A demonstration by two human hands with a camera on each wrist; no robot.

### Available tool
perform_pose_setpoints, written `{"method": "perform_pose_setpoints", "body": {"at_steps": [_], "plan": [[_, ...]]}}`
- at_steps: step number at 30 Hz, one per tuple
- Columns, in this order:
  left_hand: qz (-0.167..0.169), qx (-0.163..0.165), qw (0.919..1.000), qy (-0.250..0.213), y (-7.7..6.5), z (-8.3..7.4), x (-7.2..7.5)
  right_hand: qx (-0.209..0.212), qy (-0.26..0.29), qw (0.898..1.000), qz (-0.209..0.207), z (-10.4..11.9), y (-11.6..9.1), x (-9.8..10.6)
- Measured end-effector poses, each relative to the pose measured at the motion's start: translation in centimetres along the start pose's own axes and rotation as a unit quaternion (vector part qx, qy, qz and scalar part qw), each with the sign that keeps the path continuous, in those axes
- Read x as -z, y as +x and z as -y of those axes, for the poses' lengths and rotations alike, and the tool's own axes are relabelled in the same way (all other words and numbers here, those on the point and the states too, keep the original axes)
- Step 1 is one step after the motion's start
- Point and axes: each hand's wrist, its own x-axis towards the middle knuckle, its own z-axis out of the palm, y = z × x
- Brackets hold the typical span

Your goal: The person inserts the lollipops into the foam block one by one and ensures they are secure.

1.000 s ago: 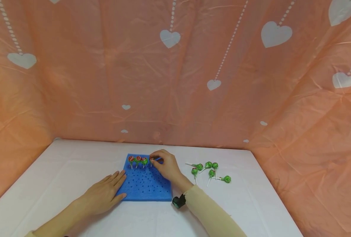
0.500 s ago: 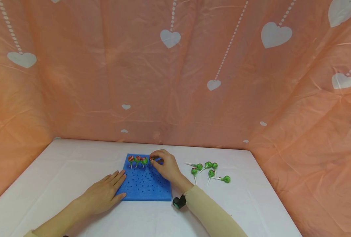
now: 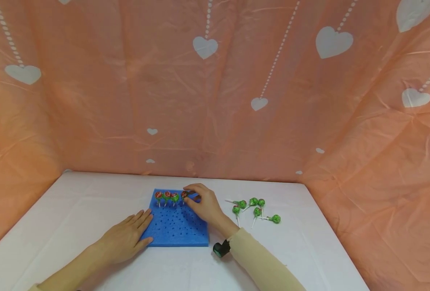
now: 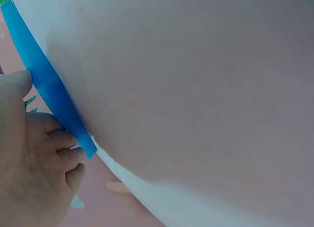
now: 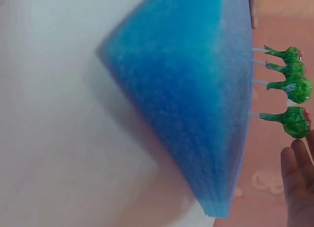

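A blue foam block [image 3: 176,232] dotted with small dark holes lies on the white table. My left hand [image 3: 125,238] rests on its left edge, fingers straight; in the left wrist view the same hand [image 4: 44,153] lies along the block's side. Three lollipops [image 3: 167,195] with red and green wrappers stand upright in a row at the block's back left. Just right of them stands another lollipop [image 5: 294,121], its stick in the foam. My right hand [image 3: 205,206] pinches it by its wrapped head; the fingertips are partly cut off in the right wrist view.
Several loose lollipops [image 3: 257,212] lie on the table [image 3: 273,250] to the right of the block. A black wrist device [image 3: 221,248] is strapped at the right cuff. An orange curtain [image 3: 178,113] with white hearts hangs behind and at both sides.
The head view has shifted slightly. My right hand has drawn a tiny bit to the right, showing more of the lollipop at its fingertips. The left hand stays on the block.
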Motion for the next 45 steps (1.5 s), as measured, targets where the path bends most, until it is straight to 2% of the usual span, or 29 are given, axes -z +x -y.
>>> {"method": "perform_pose_setpoints", "body": {"at_steps": [8, 15, 19, 31, 40, 45], "plan": [[-0.001, 0.0, 1.0, -0.001, 0.0, 0.0, 0.1, -0.008, 0.022, 1.0, -0.014, 0.3, -0.8, 1.3], [0.0, -0.002, 1.0, -0.004, 0.0, -0.1, 0.0, -0.002, 0.04, 0.998, -0.043, -0.2, -1.6, 2.9], [0.0, 0.0, 1.0, -0.004, 0.0, -0.1, 0.0, 0.009, 0.026, 0.998, -0.065, -0.7, -2.1, 3.7], [-0.007, -0.004, 1.0, 0.002, 0.0, 0.1, -0.1, -0.014, -0.006, 0.995, -0.101, -2.5, -4.0, 6.2], [-0.014, -0.006, 0.9999, 0.007, 0.0, 0.0, -0.1, -0.034, -0.03, 0.994, -0.104, -4.2, -5.6, 8.0], [-0.013, -0.007, 0.9999, 0.005, 0.0, 0.0, 0.0, -0.059, -0.051, 0.992, -0.098, -4.9, -6.3, 8.8]]}}
